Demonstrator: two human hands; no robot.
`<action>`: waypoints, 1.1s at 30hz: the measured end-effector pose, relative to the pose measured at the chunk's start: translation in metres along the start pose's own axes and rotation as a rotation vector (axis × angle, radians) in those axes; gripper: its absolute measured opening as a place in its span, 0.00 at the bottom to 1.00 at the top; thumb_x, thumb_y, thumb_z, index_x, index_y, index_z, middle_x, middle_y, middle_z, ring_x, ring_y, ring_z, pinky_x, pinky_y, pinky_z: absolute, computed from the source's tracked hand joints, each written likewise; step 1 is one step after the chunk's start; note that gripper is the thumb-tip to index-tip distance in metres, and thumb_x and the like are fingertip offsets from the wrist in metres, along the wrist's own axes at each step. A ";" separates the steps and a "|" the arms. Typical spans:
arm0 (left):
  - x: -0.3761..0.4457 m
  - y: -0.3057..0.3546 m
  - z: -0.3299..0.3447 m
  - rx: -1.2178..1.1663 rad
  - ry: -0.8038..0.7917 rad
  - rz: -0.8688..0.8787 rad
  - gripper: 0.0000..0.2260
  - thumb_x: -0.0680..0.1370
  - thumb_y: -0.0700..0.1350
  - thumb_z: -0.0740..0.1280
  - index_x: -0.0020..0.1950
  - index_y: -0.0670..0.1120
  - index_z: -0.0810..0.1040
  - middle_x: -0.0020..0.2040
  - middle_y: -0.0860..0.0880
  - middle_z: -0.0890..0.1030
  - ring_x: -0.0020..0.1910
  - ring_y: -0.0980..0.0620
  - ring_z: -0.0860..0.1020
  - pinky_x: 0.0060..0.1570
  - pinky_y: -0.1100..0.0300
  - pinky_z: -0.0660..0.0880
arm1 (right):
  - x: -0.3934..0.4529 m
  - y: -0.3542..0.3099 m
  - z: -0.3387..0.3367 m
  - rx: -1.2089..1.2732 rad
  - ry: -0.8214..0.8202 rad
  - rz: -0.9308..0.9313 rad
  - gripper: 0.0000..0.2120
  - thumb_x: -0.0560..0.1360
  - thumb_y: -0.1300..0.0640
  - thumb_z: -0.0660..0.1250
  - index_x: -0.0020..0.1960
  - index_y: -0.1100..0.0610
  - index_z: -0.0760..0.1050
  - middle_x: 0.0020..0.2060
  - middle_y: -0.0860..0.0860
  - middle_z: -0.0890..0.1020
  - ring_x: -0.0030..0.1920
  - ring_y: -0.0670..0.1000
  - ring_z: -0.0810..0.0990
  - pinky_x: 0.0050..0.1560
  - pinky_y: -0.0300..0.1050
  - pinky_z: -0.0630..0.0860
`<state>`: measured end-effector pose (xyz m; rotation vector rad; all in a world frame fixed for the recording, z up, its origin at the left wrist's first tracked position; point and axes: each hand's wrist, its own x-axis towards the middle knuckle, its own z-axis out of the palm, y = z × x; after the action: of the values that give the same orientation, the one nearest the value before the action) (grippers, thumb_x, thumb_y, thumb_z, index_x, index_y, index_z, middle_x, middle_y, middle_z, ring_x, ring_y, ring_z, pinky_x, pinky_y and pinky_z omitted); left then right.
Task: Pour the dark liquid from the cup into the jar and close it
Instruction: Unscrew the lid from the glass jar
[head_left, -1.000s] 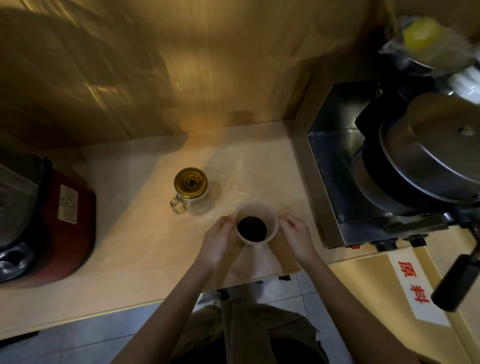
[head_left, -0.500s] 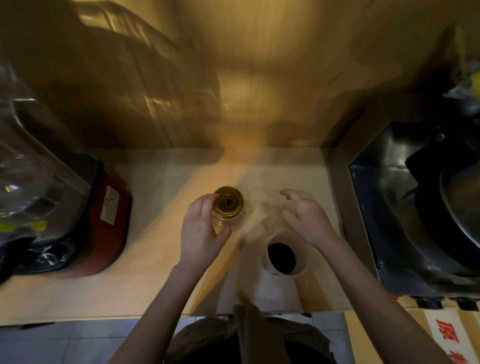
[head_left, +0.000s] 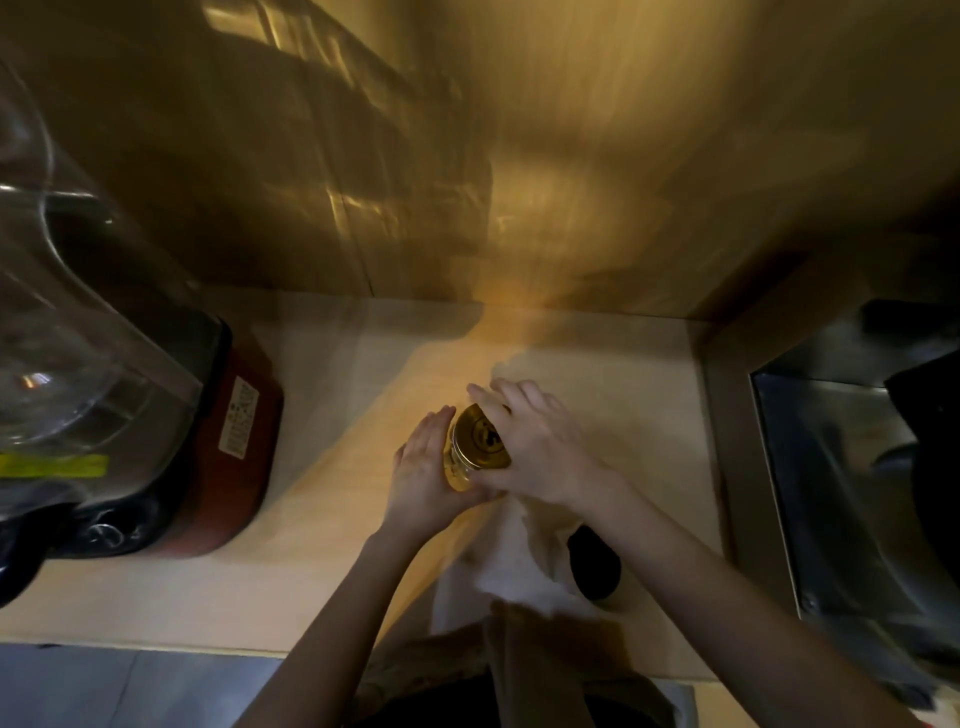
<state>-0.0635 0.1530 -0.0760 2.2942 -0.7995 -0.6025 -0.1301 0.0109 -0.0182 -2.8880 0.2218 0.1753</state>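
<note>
A small glass jar (head_left: 458, 470) with a gold lid (head_left: 480, 439) stands on the light wooden counter (head_left: 322, 525). My left hand (head_left: 423, 475) wraps the jar's glass body from the left. On the lid lies my right hand (head_left: 537, 444), fingers curled over its far and right rim. The pale cup (head_left: 592, 564) holding dark liquid stands on the counter near the front edge, just under my right wrist, which partly hides it.
A red-based blender with a clear jug (head_left: 98, 405) fills the left of the counter. On the right, a steel recess (head_left: 841, 467) holds dark cookware. The wooden wall (head_left: 519, 182) stands behind the counter.
My right hand has moved left from above the cup onto the jar's lid. My left hand keeps its hold on the jar. The camera has come closer.
</note>
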 end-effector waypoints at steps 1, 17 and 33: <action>0.001 -0.002 0.002 -0.049 0.001 0.002 0.47 0.58 0.65 0.68 0.72 0.47 0.59 0.71 0.46 0.67 0.71 0.48 0.65 0.68 0.46 0.64 | 0.000 0.000 0.001 0.005 0.005 -0.007 0.41 0.68 0.40 0.69 0.75 0.55 0.58 0.67 0.56 0.68 0.66 0.57 0.65 0.64 0.51 0.66; 0.008 -0.012 0.009 -0.271 -0.033 -0.028 0.42 0.58 0.58 0.76 0.68 0.52 0.64 0.65 0.52 0.74 0.63 0.54 0.72 0.61 0.53 0.73 | -0.010 0.076 -0.001 0.940 0.075 0.344 0.37 0.58 0.65 0.80 0.62 0.52 0.69 0.55 0.50 0.73 0.52 0.50 0.76 0.52 0.41 0.73; 0.007 -0.008 0.010 -0.331 -0.043 -0.043 0.41 0.57 0.59 0.74 0.66 0.56 0.63 0.61 0.58 0.73 0.59 0.61 0.71 0.56 0.71 0.68 | 0.002 0.089 0.073 0.436 0.028 0.301 0.40 0.60 0.53 0.77 0.69 0.57 0.66 0.63 0.53 0.74 0.64 0.55 0.68 0.60 0.45 0.63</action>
<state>-0.0613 0.1495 -0.0903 2.0049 -0.6197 -0.7461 -0.1502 -0.0569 -0.1092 -2.4126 0.6181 0.1206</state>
